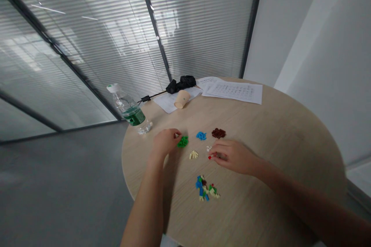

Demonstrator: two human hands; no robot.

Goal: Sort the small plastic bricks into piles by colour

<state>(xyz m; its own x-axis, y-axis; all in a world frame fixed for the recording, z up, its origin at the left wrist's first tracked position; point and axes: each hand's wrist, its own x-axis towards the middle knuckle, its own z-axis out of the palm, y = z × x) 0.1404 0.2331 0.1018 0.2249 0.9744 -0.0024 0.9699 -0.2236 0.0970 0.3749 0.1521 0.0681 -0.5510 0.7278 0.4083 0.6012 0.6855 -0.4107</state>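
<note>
My left hand (168, 140) is at the left edge of a pile of small green toy bricks (182, 141), fingers curled together at the pile. Whatever is between those fingertips is too small to make out. Over a few white bricks (208, 148) and a red brick (210, 158), my right hand (228, 154) has thumb and fingers pinched. The red piece shows right at its fingertips; I cannot tell if it is gripped or lies on the table. Between the hands are cream bricks (194, 154) and blue bricks (201, 136). Dark brown bricks (218, 133) lie just beyond my right hand.
Nearer me on the round wooden table (249, 208) lies a mixed-colour heap of bricks (206, 189). A plastic water bottle (131, 112) stands at the left edge. Toward the back are a paper cup (182, 99) on its side, printed sheets (234, 90) and a black bundle (185, 82).
</note>
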